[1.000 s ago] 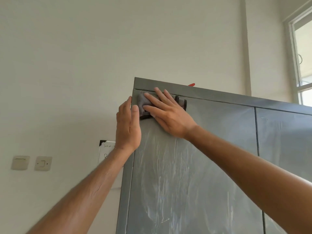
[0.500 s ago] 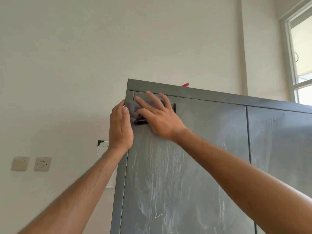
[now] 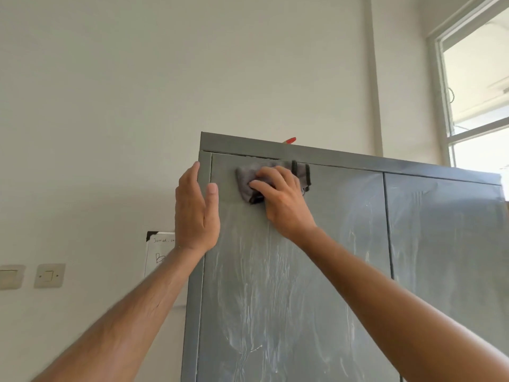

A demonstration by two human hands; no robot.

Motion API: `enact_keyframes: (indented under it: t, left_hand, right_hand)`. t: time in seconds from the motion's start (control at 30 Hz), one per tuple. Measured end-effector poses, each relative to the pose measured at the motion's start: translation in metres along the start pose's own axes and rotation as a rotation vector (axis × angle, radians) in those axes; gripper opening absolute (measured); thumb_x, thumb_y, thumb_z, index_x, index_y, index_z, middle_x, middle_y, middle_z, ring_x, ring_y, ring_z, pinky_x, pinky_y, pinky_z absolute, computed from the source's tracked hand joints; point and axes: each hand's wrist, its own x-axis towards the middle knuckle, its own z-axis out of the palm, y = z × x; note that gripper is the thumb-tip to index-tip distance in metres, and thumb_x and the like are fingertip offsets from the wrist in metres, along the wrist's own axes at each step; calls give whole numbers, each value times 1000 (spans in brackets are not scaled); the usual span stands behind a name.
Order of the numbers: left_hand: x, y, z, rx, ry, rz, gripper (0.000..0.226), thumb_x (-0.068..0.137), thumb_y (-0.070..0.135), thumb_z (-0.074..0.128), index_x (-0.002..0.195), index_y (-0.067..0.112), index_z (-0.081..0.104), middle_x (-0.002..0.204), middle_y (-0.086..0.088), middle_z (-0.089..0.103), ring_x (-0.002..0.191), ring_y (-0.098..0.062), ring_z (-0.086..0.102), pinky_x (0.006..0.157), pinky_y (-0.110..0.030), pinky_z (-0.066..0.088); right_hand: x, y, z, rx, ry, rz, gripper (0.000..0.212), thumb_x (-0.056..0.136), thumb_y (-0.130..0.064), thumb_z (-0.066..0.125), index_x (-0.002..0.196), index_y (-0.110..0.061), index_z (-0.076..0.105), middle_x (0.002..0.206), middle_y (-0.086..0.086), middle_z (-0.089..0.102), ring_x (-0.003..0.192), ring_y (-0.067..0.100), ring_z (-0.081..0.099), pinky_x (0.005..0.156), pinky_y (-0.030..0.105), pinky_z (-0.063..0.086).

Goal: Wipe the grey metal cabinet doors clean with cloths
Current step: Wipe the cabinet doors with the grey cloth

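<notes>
Two hands up: grey cloth (image 3: 249,176) now dragged rightward, gripped by right hand (image 3: 281,199); left hand (image 3: 196,208), open, braced on streaked left door (image 3: 275,285)

right hand (image 3: 283,201) presses cloth (image 3: 249,179) on left door (image 3: 289,271) | left hand (image 3: 194,213) braces cabinet edge

Left hand (image 3: 196,213) flat, right hand (image 3: 281,201) curled, both raised.
</notes>
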Motion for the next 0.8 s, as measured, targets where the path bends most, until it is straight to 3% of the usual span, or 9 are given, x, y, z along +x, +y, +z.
enact_keyframes:
  t: [0.1, 0.17, 0.27, 0.37, 0.57, 0.73, 0.8]
  left_hand:
    - [-1, -1, 0, 66, -1, 75, 77, 105, 61, 18, 157, 6, 31, 162, -10, 34, 150, -23, 32, 124, -36, 24]
    - [-1, -1, 1, 117, 3, 111, 79, 105, 62, 18, 156, 5, 33, 162, -13, 33, 151, -26, 30, 124, -38, 24]
    - [-1, 0, 2, 179, -8, 127, 80, 105, 63, 19, 156, 3, 34, 165, -16, 29, 151, -29, 29, 121, -40, 24]
    - [-1, 1, 2, 261, -22, 173, 73, 106, 54, 27, 155, 2, 35, 166, -17, 27, 152, -32, 29, 121, -46, 28]
    - [-2, 1, 1, 410, -82, 345, 71, 106, 51, 30, 153, -1, 39, 166, -15, 28, 152, -33, 31, 124, -54, 25]
    - [-2, -1, 3, 455, -75, 334, 70, 106, 51, 30, 152, 0, 42, 164, -15, 34, 152, -33, 31, 124, -52, 25]
    - [-2, -2, 3, 484, -91, 332, 71, 106, 53, 27, 152, 1, 43, 164, -14, 35, 153, -33, 29, 125, -52, 23]
  right_hand:
    - [25, 27, -8, 20, 80, 249, 36, 89, 8, 58, 118, -8, 71, 136, 17, 58, 128, 41, 49, 104, 57, 45]
    - [44, 19, -3, 57, 117, 293, 34, 93, 7, 54, 119, -6, 71, 137, 16, 56, 129, 40, 48, 107, 55, 44]
    - [28, -1, 2, 89, 67, 154, 31, 95, 6, 55, 119, -5, 71, 135, 16, 57, 130, 38, 48, 110, 55, 42]
    - [-11, 7, -13, 73, -5, 9, 27, 95, 4, 56, 116, -1, 72, 132, 19, 60, 128, 36, 49, 113, 44, 42]
    - [37, 33, -21, 52, 94, 326, 29, 97, 3, 55, 119, -4, 73, 136, 13, 59, 131, 35, 50, 109, 45, 45]
    - [-10, 19, -26, 81, -36, 52, 26, 98, -2, 52, 115, 0, 72, 130, 18, 61, 125, 38, 52, 109, 41, 43]
    - [-18, 42, -40, 44, -21, 96, 28, 98, -7, 49, 112, -1, 72, 127, 17, 62, 122, 37, 54, 107, 44, 46]
